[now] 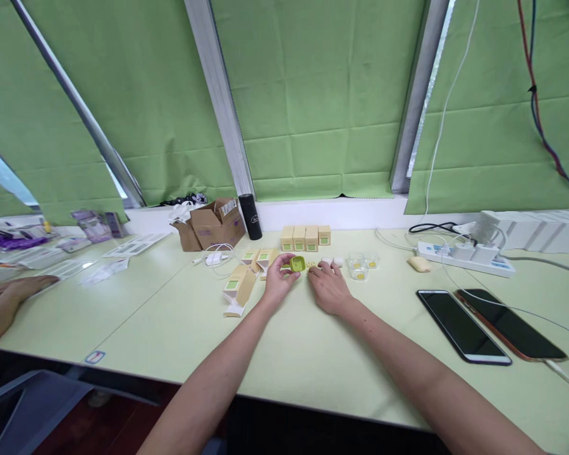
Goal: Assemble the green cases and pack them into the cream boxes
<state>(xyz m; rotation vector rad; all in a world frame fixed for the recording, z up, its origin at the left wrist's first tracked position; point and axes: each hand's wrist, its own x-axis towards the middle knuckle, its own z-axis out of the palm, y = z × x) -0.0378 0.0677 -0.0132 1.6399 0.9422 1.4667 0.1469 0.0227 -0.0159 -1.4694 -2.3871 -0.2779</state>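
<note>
My left hand (279, 280) grips a small olive-green square cup (297, 263) between thumb and fingers, its opening turned toward me. Just right of the cup, my right hand (329, 287) rests low at the table with fingers bent down; whatever the fingertips hold is hidden. Some tiny yellowish pieces (310, 264) lie between the two hands. Beyond my right fingers sit small white round pieces (337, 261). Several clear cups with yellow centres (359, 273) stand further right. Opened cardboard packets (239, 284) lie left of my left hand.
Small tan boxes (299, 238) stand in a row behind my hands. A brown carton (217, 224) and a black bottle (250, 217) are at the back left. Two phones (462, 325), a power strip (464, 259) and cables lie right. Another person's hand (14, 291) is far left.
</note>
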